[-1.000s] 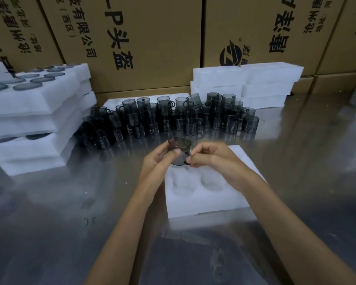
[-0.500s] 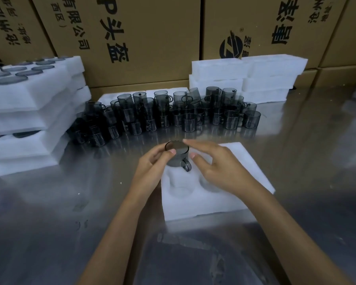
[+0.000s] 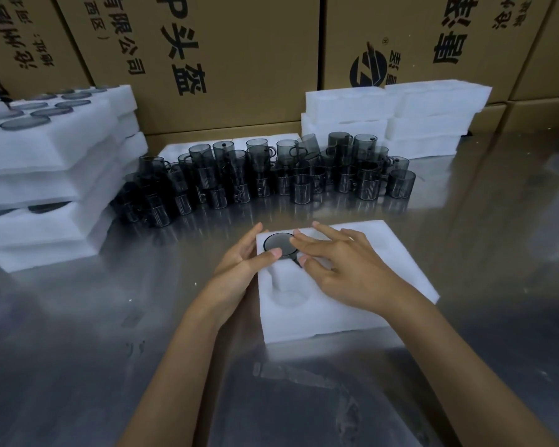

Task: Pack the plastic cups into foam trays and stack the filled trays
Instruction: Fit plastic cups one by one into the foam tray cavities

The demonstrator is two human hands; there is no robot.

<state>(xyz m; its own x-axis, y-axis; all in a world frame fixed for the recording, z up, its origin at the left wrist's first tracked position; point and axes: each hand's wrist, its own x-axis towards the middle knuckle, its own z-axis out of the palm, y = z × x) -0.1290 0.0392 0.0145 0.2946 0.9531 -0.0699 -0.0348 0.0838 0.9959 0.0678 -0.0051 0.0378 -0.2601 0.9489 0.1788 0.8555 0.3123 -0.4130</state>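
Both hands (image 3: 239,269) (image 3: 346,269) flat, released, cup (image 3: 279,245) now pressed into foam tray (image 3: 336,317).

One view only, worn at head height, looking forward and steeply down across the metal surface (image 3: 78,366). Close to the foam tray (image 3: 336,317) at centre, both forearms entering from the bottom edge. Farther off, the cluster of dark cups (image 3: 271,175), then cardboard boxes (image 3: 239,59) closing the back. Wide-angle, bending lines near the frame edges.
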